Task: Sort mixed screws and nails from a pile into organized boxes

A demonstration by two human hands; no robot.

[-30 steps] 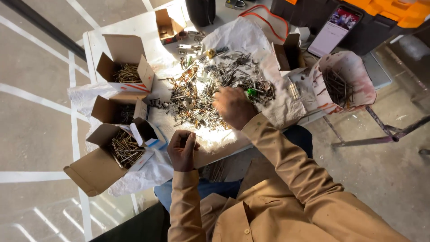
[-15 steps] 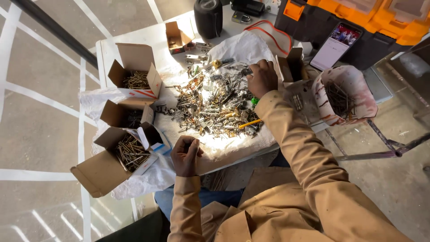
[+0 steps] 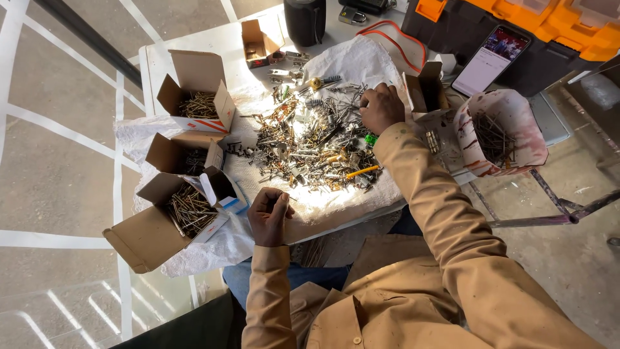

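The right hand rests curled on the far edge of the mixed pile of metal screws and nails covering the white-clothed surface. The left hand, at the near edge, pinches a few thin nails.

Can't tell what the left hand is pinching, it's too tiny. Toolbox at 1 o'clock is cut off by the top edge, and the right hand hides whatever's under its fingers.
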